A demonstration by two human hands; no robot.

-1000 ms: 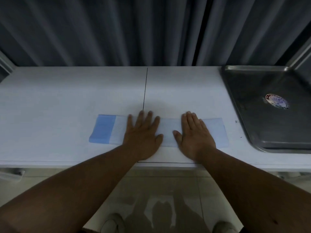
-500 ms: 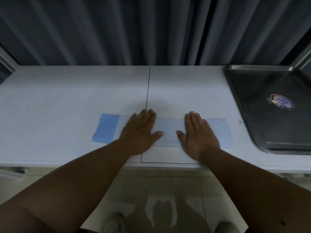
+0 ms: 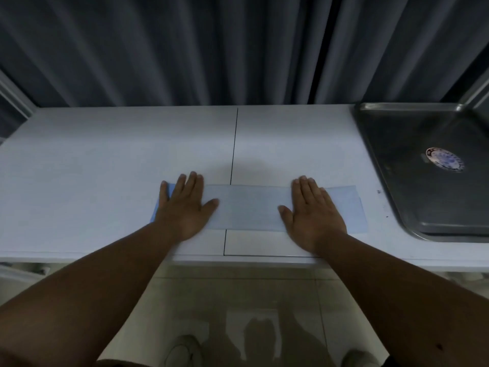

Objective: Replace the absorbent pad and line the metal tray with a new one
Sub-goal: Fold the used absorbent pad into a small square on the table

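We have both palms flat and open on the folded pad (image 3: 248,206), whose long axis runs left to right across the worktop (image 3: 105,154); the metal tray (image 3: 423,197) lies at the frame's right, nearer our right hand (image 3: 313,210). Since the earlier frame our left hand (image 3: 185,205) has slid outward, covering the darker blue end.

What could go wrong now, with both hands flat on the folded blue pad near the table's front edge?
The folded blue pad lies near the table's front edge; a sideways push might slide it off. The left hand and right hand press flat, so it may crease. The metal tray is unlined, with a sticker inside.
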